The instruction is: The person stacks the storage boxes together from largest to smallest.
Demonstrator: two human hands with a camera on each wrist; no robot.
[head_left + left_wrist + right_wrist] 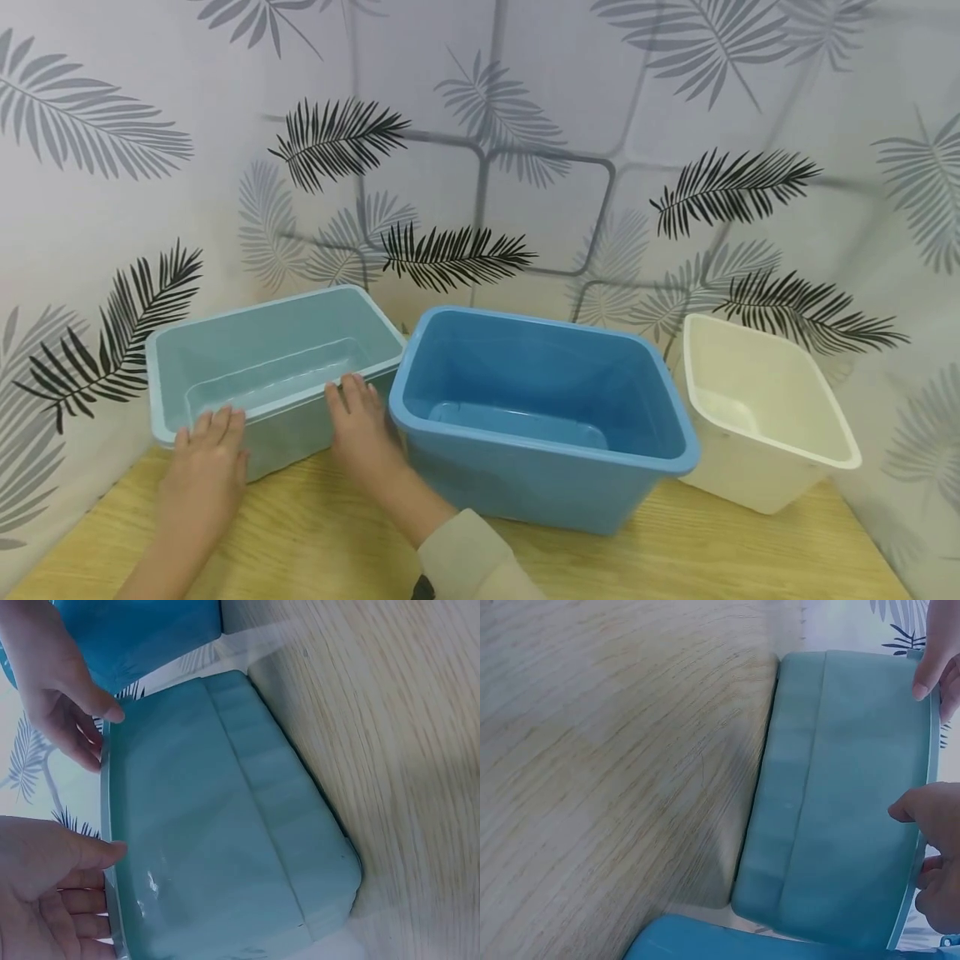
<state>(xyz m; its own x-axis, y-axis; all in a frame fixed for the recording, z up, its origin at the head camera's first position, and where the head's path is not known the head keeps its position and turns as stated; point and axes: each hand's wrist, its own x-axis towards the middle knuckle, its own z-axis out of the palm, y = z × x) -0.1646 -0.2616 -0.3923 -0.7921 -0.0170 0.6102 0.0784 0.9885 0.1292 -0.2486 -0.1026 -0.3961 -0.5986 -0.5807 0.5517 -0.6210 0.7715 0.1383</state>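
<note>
A pale teal plastic bin (300, 433) stands on the left of the wooden table, its open top facing up. My left hand (204, 467) grips the near rim close to the left corner, fingers over the edge and thumb (101, 853) against the outer wall. Farther right on that same rim my right hand (365, 437) holds on, its thumb (904, 808) pressed to the outside. Beside this hand is a larger blue bin (517, 479), which overlaps the teal bin's right end in the head view.
At the right stands a cream bin (757, 475), partly behind the blue one. A leaf-patterned backdrop (540, 108) rises right behind the bins. Wood-grain tabletop (315, 550) shows in front of them.
</note>
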